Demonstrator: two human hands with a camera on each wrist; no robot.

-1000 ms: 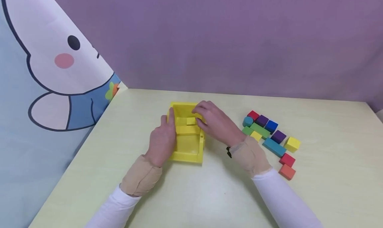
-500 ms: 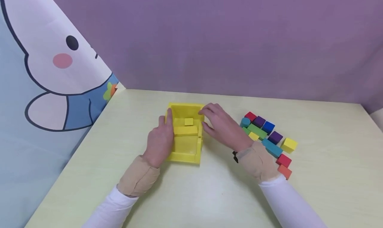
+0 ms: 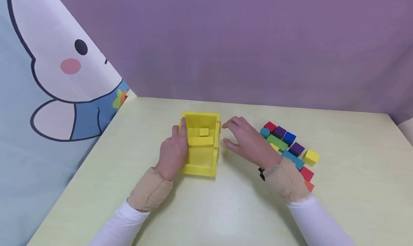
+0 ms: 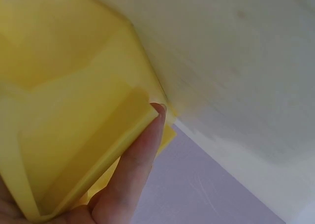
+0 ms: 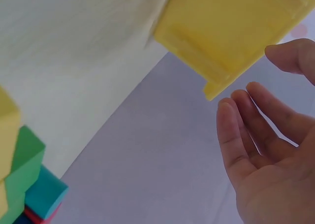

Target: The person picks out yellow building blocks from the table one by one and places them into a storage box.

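- Left hand [image 3: 173,154] is gripping the side of a yellow open-topped box [image 3: 198,170] on the desk [image 3: 219,217].
- Right hand [image 3: 251,143], its fingers [image 5: 231,140] loosely parted and ungripping, is hovering just beside the box.
- Colourful blocks [image 3: 296,149] are lying farther right.

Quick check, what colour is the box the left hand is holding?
Yellow; the box in the left hand shows best in the head view.
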